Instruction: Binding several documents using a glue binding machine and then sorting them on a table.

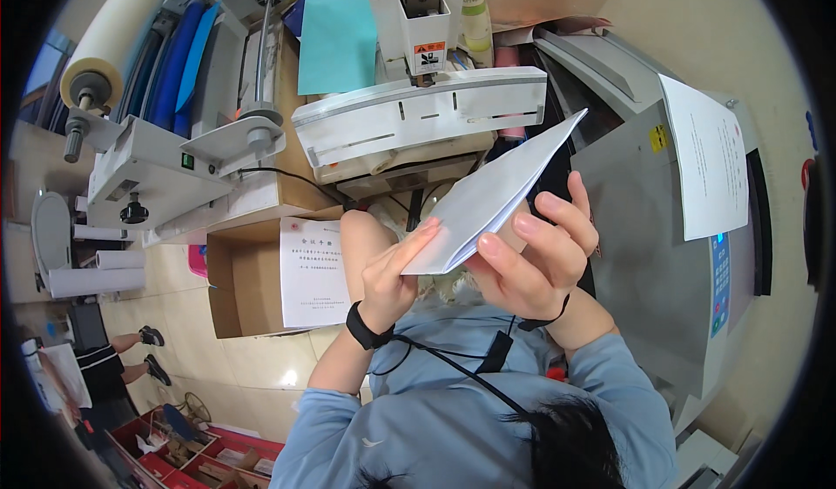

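Observation:
In front of my chest a white paper booklet (501,197) is held up at a tilt, its loose page edges toward my right side. My left hand (394,273) grips its lower left corner, fingers lying over the cover and the thumb hidden. My right hand (540,258) is beside the lower right page edge, fingers apart and curved; the index fingertip is near or touching the pages. Beyond the booklet stands a white stapling machine (418,114) with a long slotted work table.
A laminating machine (165,171) with rolls is at the upper left. Below it, a cardboard box (244,284) holds printed booklets (313,271). A large grey machine (627,184) on the right bears a printed sheet (704,158). A light-blue sheet (338,45) lies at the back. Another person's legs (131,363) show far left.

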A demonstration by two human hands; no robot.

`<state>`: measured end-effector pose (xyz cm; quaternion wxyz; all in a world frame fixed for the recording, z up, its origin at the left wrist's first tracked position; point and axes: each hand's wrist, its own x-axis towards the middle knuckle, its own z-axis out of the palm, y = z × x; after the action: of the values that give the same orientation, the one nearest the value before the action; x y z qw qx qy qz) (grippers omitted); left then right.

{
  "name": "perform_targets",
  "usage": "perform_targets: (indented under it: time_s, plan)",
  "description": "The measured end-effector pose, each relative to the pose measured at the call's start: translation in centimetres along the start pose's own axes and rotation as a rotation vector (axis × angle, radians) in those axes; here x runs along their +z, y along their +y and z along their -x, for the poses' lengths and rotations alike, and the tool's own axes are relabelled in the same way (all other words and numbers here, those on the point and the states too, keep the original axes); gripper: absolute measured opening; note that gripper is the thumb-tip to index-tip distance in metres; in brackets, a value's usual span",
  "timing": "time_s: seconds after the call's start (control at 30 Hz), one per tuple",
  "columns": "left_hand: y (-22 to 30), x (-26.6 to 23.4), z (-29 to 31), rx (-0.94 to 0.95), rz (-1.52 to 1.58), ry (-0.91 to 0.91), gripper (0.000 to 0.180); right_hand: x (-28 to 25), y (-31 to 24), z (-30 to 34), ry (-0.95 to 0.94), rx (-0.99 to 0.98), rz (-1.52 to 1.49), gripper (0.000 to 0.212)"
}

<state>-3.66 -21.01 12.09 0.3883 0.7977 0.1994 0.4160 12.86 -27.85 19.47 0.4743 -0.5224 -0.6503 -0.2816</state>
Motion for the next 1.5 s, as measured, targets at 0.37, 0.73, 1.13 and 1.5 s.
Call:
perform_targets:
  time_s: [0.37, 0.73, 1.13, 1.5]
  plan:
    - [-0.1, 0.4, 0.0, 0.073, -0.005, 0.054, 0.041, -0.3, -0.3, -0.1, 0.007, -0.038, -0.038, 0.033]
    - [-0.6, 0.6, 0.1, 0.078, -0.106, 0.097, 0.038, -0.7, -0.4, -0.6, -0.071, 0.066, -0.136, 0.034]
    - [-4.4, 3.3, -8.9, 0.185, -0.704, 0.216, 0.065, -9.9, 4.3, 1.3, -0.181, 0.786, -0.282, 0.015]
    - [-17.3, 10.3, -10.0, -0.472, 0.735, 0.301, 0.027, -4.4, 17.0, 9.8, -0.035, 1.319, -0.268, 0.022]
